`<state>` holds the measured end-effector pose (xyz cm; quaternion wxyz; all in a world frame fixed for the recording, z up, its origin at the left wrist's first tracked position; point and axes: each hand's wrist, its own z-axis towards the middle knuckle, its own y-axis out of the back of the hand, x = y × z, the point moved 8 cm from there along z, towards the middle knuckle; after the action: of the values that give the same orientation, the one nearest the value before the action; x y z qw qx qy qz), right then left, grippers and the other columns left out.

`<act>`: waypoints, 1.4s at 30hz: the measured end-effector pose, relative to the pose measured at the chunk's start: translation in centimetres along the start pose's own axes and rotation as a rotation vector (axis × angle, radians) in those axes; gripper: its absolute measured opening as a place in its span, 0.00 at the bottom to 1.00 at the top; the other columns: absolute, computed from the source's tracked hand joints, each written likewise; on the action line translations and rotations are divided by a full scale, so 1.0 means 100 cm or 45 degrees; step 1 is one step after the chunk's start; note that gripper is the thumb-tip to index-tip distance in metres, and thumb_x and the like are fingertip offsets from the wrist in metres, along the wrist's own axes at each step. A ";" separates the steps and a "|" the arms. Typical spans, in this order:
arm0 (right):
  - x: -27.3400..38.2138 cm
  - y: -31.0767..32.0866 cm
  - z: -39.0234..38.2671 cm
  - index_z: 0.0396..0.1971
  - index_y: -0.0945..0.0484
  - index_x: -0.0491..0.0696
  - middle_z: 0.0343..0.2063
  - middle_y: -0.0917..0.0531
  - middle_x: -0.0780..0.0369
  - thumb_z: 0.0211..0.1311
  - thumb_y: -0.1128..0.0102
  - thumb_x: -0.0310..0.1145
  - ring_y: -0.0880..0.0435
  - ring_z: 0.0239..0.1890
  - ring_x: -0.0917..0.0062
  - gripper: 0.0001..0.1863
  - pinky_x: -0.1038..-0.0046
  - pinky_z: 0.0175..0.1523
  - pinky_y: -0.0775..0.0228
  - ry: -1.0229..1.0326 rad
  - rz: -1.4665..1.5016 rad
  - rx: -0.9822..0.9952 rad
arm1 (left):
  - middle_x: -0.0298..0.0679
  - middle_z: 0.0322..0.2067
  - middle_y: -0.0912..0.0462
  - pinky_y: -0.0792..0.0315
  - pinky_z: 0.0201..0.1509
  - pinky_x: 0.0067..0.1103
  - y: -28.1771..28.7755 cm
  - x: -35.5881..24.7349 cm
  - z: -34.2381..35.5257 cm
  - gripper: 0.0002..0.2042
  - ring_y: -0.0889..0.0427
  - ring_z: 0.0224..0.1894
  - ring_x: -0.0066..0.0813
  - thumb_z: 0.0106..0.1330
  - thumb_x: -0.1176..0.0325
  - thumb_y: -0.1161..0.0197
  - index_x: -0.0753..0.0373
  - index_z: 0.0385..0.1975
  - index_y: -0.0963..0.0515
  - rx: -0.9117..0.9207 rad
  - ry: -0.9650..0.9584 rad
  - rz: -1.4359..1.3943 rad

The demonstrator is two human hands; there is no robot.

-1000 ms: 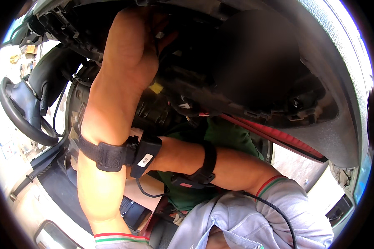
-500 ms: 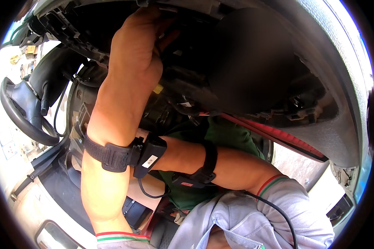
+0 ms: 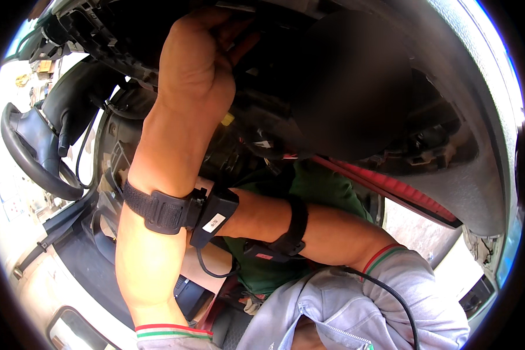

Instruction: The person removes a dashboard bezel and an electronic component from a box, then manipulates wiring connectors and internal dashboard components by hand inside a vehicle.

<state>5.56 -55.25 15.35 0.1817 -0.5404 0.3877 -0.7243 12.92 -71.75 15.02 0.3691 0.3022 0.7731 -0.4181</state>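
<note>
I am leaning under a vehicle's dashboard [image 3: 478, 201], its grey edge curving down the right side. A black steering wheel [image 3: 32, 134] stands at far left, well apart from my hands. A red ribbed strip [image 3: 391, 189] runs below the dashboard, above green fabric [image 3: 326, 189]. A large dark, blurred patch [image 3: 356, 81] hides much of the hollow. My left forearm [image 3: 172, 146], wearing a black strap [image 3: 160, 213] with a black box [image 3: 216, 217], crosses in front of my right forearm [image 3: 254, 216] and hides my right hand, so its fingers cannot be told. A small yellow piece [image 3: 227, 119] shows just beside the left forearm. My left hand [image 3: 192, 52] is up inside the dashboard's dark hollow, its bent fingers [image 3: 246, 48] half in shadow near a pale strip [image 3: 235, 7]; whether they grip anything, I cannot tell.
</note>
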 end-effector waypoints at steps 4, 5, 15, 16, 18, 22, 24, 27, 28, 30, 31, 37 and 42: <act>-0.001 -0.003 0.000 0.54 0.22 0.51 0.54 0.18 0.62 0.55 0.28 0.36 0.21 0.58 0.71 0.25 0.69 0.69 0.35 -0.062 0.083 -0.007 | 0.48 0.44 0.16 0.27 0.63 0.39 0.006 0.000 0.002 0.14 0.18 0.50 0.42 0.71 0.72 0.55 0.71 0.48 0.25 0.049 0.000 0.071; -0.001 -0.002 0.001 0.54 0.22 0.51 0.54 0.18 0.62 0.55 0.28 0.35 0.21 0.58 0.72 0.25 0.69 0.68 0.35 -0.056 0.066 -0.010 | 0.48 0.45 0.17 0.28 0.63 0.38 -0.001 0.001 -0.001 0.14 0.18 0.51 0.42 0.72 0.72 0.55 0.71 0.49 0.25 0.062 0.034 0.097; -0.011 -0.001 0.005 0.53 0.21 0.49 0.52 0.17 0.62 0.55 0.27 0.34 0.20 0.55 0.73 0.25 0.71 0.65 0.33 -0.055 -0.055 0.005 | 0.52 0.48 0.19 0.30 0.66 0.38 -0.008 0.001 -0.010 0.17 0.20 0.54 0.46 0.73 0.69 0.57 0.73 0.54 0.29 0.097 0.162 0.089; -0.012 -0.001 0.005 0.53 0.21 0.49 0.52 0.17 0.62 0.55 0.27 0.34 0.20 0.55 0.73 0.24 0.71 0.65 0.32 -0.056 -0.063 0.007 | 0.52 0.48 0.19 0.30 0.66 0.38 -0.006 0.002 -0.007 0.17 0.21 0.54 0.47 0.73 0.70 0.57 0.73 0.55 0.30 0.110 0.171 0.051; -0.015 0.002 0.006 0.53 0.21 0.48 0.51 0.17 0.61 0.55 0.27 0.34 0.20 0.54 0.74 0.24 0.71 0.64 0.32 -0.056 -0.076 -0.002 | 0.52 0.51 0.21 0.30 0.66 0.40 -0.006 0.001 -0.005 0.17 0.22 0.56 0.47 0.73 0.70 0.57 0.72 0.55 0.30 0.069 0.153 0.017; -0.018 0.003 0.006 0.53 0.21 0.48 0.50 0.16 0.61 0.55 0.27 0.33 0.20 0.53 0.74 0.24 0.72 0.63 0.31 -0.047 -0.105 -0.011 | 0.53 0.55 0.24 0.31 0.66 0.43 -0.013 0.004 0.012 0.17 0.25 0.59 0.47 0.74 0.69 0.58 0.72 0.55 0.31 0.175 0.133 -0.184; -0.018 0.005 0.006 0.52 0.21 0.47 0.50 0.16 0.61 0.55 0.27 0.33 0.19 0.52 0.74 0.24 0.72 0.62 0.31 -0.045 -0.120 -0.017 | 0.53 0.56 0.25 0.31 0.67 0.44 -0.006 0.005 0.018 0.17 0.26 0.59 0.47 0.75 0.69 0.59 0.71 0.55 0.31 0.207 0.128 -0.190; -0.020 0.007 0.007 0.52 0.20 0.47 0.49 0.16 0.61 0.55 0.26 0.33 0.19 0.51 0.75 0.24 0.73 0.61 0.30 -0.042 -0.145 -0.027 | 0.51 0.56 0.25 0.31 0.67 0.44 -0.010 0.002 0.017 0.17 0.26 0.59 0.47 0.75 0.67 0.59 0.71 0.55 0.30 0.173 0.085 -0.189; -0.020 0.009 0.006 0.52 0.20 0.47 0.49 0.16 0.61 0.55 0.26 0.32 0.19 0.51 0.75 0.24 0.73 0.61 0.30 -0.041 -0.152 -0.035 | 0.51 0.56 0.25 0.32 0.67 0.44 -0.012 0.001 0.017 0.18 0.26 0.59 0.47 0.76 0.66 0.59 0.71 0.56 0.30 0.147 0.064 -0.187; -0.022 0.009 0.005 0.52 0.20 0.46 0.49 0.16 0.61 0.55 0.26 0.32 0.19 0.51 0.75 0.24 0.73 0.60 0.30 -0.044 -0.167 -0.039 | 0.50 0.55 0.24 0.31 0.67 0.44 -0.009 0.003 0.019 0.17 0.25 0.59 0.47 0.76 0.67 0.58 0.71 0.55 0.30 0.154 0.081 -0.208; -0.022 0.009 0.004 0.52 0.20 0.46 0.49 0.15 0.61 0.55 0.26 0.32 0.19 0.50 0.75 0.24 0.74 0.60 0.29 -0.044 -0.174 -0.041 | 0.49 0.55 0.24 0.30 0.66 0.43 -0.008 0.004 0.020 0.17 0.25 0.59 0.47 0.75 0.67 0.57 0.71 0.55 0.30 0.157 0.090 -0.219; -0.034 0.011 0.002 0.51 0.20 0.45 0.47 0.15 0.61 0.54 0.25 0.31 0.18 0.49 0.76 0.23 0.75 0.58 0.28 -0.060 -0.241 -0.058 | 0.50 0.52 0.23 0.25 0.64 0.39 -0.007 0.011 0.022 0.13 0.22 0.55 0.45 0.70 0.78 0.51 0.72 0.52 0.29 0.279 0.142 -0.254; -0.026 0.008 0.006 0.52 0.20 0.45 0.47 0.15 0.60 0.54 0.25 0.32 0.18 0.48 0.76 0.24 0.74 0.57 0.27 0.054 -0.443 -0.063 | 0.50 0.50 0.22 0.21 0.58 0.34 0.005 0.023 0.032 0.11 0.20 0.52 0.43 0.66 0.82 0.46 0.73 0.47 0.25 0.204 0.159 -0.036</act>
<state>6.90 -54.25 13.13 0.0321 -0.5883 0.3097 -0.7463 13.11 -73.91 11.74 0.2889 0.3454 0.7629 -0.4639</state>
